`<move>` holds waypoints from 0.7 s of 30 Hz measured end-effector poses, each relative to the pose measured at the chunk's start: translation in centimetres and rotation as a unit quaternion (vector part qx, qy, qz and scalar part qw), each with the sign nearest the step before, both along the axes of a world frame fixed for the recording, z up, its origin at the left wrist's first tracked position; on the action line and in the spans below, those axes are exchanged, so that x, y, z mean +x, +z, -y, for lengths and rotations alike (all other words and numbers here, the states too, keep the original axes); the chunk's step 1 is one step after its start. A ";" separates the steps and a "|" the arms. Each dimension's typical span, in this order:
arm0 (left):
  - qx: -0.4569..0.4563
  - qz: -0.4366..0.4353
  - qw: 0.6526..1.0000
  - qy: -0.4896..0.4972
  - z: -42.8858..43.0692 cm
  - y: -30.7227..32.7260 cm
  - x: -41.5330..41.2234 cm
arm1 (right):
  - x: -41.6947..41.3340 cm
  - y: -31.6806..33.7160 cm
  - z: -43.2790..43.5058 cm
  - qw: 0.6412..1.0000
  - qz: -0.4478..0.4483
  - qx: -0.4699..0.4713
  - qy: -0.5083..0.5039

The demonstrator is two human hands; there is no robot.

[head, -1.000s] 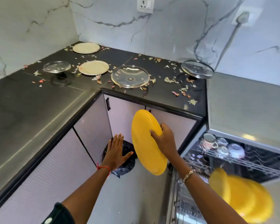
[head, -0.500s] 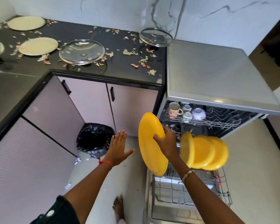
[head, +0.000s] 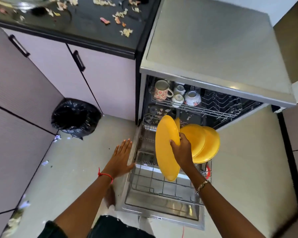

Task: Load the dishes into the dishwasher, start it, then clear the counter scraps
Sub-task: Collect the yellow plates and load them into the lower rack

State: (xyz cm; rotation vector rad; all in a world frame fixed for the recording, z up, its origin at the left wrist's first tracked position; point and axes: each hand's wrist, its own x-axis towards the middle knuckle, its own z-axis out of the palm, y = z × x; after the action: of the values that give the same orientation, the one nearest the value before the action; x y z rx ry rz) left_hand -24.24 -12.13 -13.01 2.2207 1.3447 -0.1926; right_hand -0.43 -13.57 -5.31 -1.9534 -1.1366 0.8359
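Note:
My right hand [head: 181, 150] grips a yellow plate [head: 165, 152] by its rim, held on edge above the dishwasher's pulled-out lower rack [head: 155, 184]. Three more yellow plates [head: 206, 145] stand upright in that rack just behind it. My left hand [head: 121, 156] hovers flat with fingers spread beside the rack's left edge. The upper rack [head: 213, 107] holds a floral mug [head: 160, 91] and small white cups and a bowl [head: 192, 97]. Food scraps [head: 126, 31] lie on the black counter [head: 86, 26] at top left.
The open dishwasher door [head: 162, 206] lies flat in front of my feet. A bin with a black bag [head: 75, 115] stands on the floor by the cabinets. Bits of scrap lie on the floor [head: 45, 163]. The dishwasher's steel top [head: 213, 42] fills the upper right.
I have turned from the counter toward the dishwasher. My right hand has carried the yellow plate right and down, over the lower rack beside the standing plates; my left hand followed, still flat.

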 end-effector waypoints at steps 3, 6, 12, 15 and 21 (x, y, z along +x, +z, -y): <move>-0.010 -0.012 1.000 -0.006 0.7 -2.9 1.3 | 2.6 -3.2 -0.5 1.000 0.002 -0.025 -0.007; -0.034 -0.014 0.999 -0.021 0.2 -6.5 2.6 | 4.6 -6.9 -1.6 0.999 0.012 -0.029 -0.033; -0.041 -0.020 0.998 -0.046 -3.3 -13.8 4.7 | 7.1 -13.5 -5.1 0.998 0.032 0.005 -0.061; -0.042 -0.032 0.997 -0.060 -5.0 -17.7 5.1 | 8.0 -16.3 -6.8 0.997 0.048 0.021 -0.059; -0.066 -0.088 0.990 -0.090 -7.6 -24.0 5.0 | 9.9 -20.5 -9.3 0.996 0.074 0.034 -0.046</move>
State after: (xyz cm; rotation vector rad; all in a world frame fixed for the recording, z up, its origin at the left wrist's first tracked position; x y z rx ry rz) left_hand -19.27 -4.56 -37.01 2.2526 1.1807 -0.5399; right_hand 9.45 -4.28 -25.80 -2.0209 -1.1353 0.6038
